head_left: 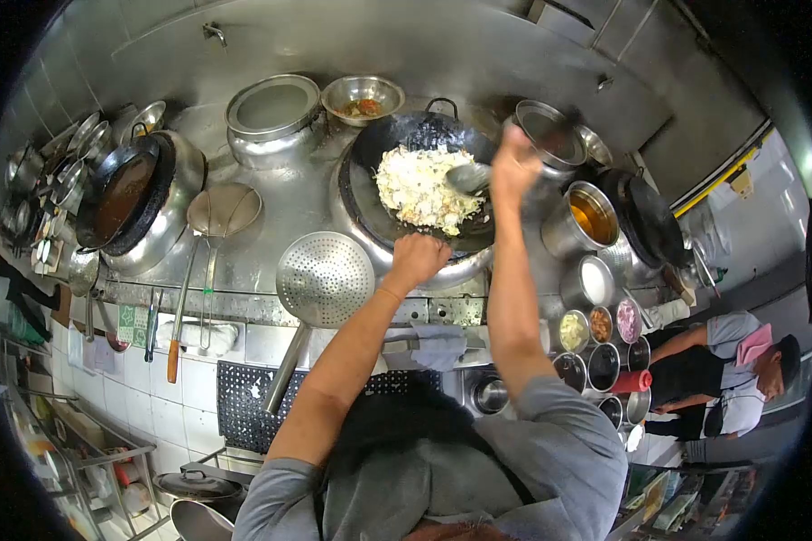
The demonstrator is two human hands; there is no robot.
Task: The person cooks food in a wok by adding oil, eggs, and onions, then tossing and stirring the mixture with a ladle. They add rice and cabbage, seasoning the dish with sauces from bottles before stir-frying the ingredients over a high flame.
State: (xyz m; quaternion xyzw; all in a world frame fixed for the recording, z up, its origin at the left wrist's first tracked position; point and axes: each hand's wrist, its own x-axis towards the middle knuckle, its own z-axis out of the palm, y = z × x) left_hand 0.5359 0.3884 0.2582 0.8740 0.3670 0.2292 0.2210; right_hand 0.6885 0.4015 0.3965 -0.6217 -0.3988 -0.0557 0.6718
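Note:
A black wok [367,203] sits on the stove with a heap of fried rice with egg [419,189] in it. My left hand [420,260] is a closed fist on the wok's near rim; the part under its fingers is hidden. Above the wok's right side, my right hand [514,169] is wrapped round the handle of a ladle [467,178]. The ladle's bowl rests against the right side of the rice, and its dark handle end is smeared by motion.
Left of the wok lie a perforated skimmer [325,278] and a wire strainer [225,209]. A second wok [122,200] stands further left. To the right are a pot of orange liquid [592,216] and several ingredient cups [572,331]. Another person [731,370] stands at far right.

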